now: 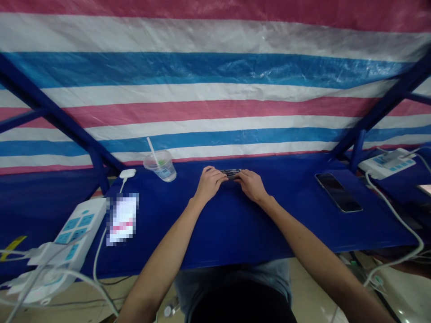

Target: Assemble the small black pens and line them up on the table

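Striped sheeting (pixel 215 69) backs blue table (pixel 232 229); cup (pixel 165 172) and phone (pixel 338 193) flank hands (pixel 209 182) (pixel 252 183) gripping dark pens (pixel 231 172).

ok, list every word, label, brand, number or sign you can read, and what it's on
None readable.
Plastic cup: blue print, too small.
Dark pen-like items between the hands: light marks, too blurred.
Lit screen at left: pixelated.

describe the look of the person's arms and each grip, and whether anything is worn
The left arm and right arm are bare where visible, with no sleeve or cable. The left grip and right grip are ungloved human hands; no watch or ring can be made out. A black top and blue-grey trousers show below.
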Motion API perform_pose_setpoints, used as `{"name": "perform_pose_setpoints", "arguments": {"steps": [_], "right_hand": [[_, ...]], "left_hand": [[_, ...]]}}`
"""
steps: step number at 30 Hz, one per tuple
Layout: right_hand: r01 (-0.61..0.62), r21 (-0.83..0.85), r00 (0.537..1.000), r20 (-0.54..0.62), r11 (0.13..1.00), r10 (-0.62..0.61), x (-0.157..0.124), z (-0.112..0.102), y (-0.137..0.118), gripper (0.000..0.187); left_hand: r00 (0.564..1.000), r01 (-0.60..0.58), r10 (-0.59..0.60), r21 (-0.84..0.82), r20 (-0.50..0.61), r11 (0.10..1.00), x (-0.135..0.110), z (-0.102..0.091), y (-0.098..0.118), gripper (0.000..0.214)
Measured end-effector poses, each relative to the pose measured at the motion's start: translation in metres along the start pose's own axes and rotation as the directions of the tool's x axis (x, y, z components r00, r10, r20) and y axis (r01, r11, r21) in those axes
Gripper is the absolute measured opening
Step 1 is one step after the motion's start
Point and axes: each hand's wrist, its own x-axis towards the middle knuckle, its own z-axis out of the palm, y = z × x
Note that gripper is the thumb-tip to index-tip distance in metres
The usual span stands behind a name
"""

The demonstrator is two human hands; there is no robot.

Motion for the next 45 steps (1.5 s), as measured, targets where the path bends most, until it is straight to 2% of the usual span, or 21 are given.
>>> {"name": "perform_pose_setpoints", "arguments": {"steps": [3,6,7,9,11,13,15,17,19,24,29,34,39,41,42,45], "right_hand": [[-0.057,0.071,0.998,-0.02,0.996,0.059,0.0,-0.004,0.0,0.02],[-0.225,0.305,0.963,-0.074,0.925,0.259,0.003,-0.013,0.002,0.036],[-0.28,0.437,0.941,-0.053,0.854,0.336,0.004,-0.017,0.003,0.042],[-0.344,0.712,0.915,0.109,0.612,0.388,0.006,-0.024,0.006,0.054],[-0.417,0.851,0.888,0.309,0.318,0.34,0.007,-0.028,0.009,0.065],[-0.472,0.876,0.863,0.435,0.101,0.258,0.007,-0.028,0.01,0.067],[-0.476,0.88,0.858,0.467,-0.011,0.214,0.006,-0.024,0.01,0.058],[-0.457,0.888,0.865,0.456,-0.048,0.208,0.005,-0.021,0.008,0.052],[-0.462,0.886,0.864,0.459,-0.036,0.205,0.004,-0.019,0.006,0.054],[-0.487,0.874,0.846,0.472,-0.001,0.247,0.004,-0.022,0.005,0.075],[-0.441,0.897,0.858,0.43,-0.027,0.281,0.005,-0.023,0.005,0.062],[-0.454,0.891,0.844,0.431,-0.002,0.32,0.005,-0.021,0.004,0.068],[-0.451,0.892,0.851,0.431,-0.002,0.301,0.007,-0.024,0.007,0.063],[-0.447,0.89,0.864,0.404,0.09,0.3,0.009,-0.027,0.009,0.061],[-0.437,0.881,0.877,0.372,0.182,0.305,0.01,-0.028,0.01,0.057],[-0.347,0.767,0.929,0.204,0.54,0.308,0.019,-0.024,0.017,0.035]], "left_hand": [[1.0,0.017,-0.017,0.007,-0.015,1.0,0.0,-0.002,0.001,0.025],[0.994,0.093,-0.092,0.023,-0.065,0.995,-0.001,-0.005,0.0,0.023],[0.99,0.116,-0.113,0.027,-0.085,0.993,-0.001,-0.006,0.0,0.023],[0.985,0.136,-0.132,0.027,-0.113,0.99,-0.002,-0.007,-0.002,0.024],[0.984,0.135,-0.131,0.023,-0.121,0.991,-0.003,-0.008,-0.003,0.024],[0.986,0.124,-0.122,0.011,-0.118,0.992,-0.002,-0.008,-0.002,0.024],[0.985,0.123,-0.123,-0.008,-0.118,0.992,-0.001,-0.009,0.0,0.024],[0.983,0.133,-0.135,-0.025,-0.123,0.991,0.0,-0.011,0.002,0.024],[0.981,0.137,-0.14,-0.031,-0.132,0.99,0.0,-0.012,0.002,0.024],[0.985,0.118,-0.119,-0.022,-0.122,0.993,-0.001,-0.011,0.0,0.026],[0.986,0.117,-0.119,-0.03,-0.112,0.993,-0.001,-0.009,0.0,0.026],[0.989,0.121,-0.122,-0.025,-0.088,0.992,-0.001,-0.009,0.001,0.025],[0.988,0.115,-0.116,-0.015,-0.099,0.993,-0.002,-0.009,0.0,0.024],[0.987,0.121,-0.121,-0.007,-0.106,0.993,0.0,-0.011,-0.002,0.021],[0.985,0.134,-0.134,-0.002,-0.11,0.991,0.001,-0.012,-0.004,0.019],[0.97,0.216,-0.214,0.006,-0.119,0.976,0.007,-0.014,-0.012,0.017]]}}
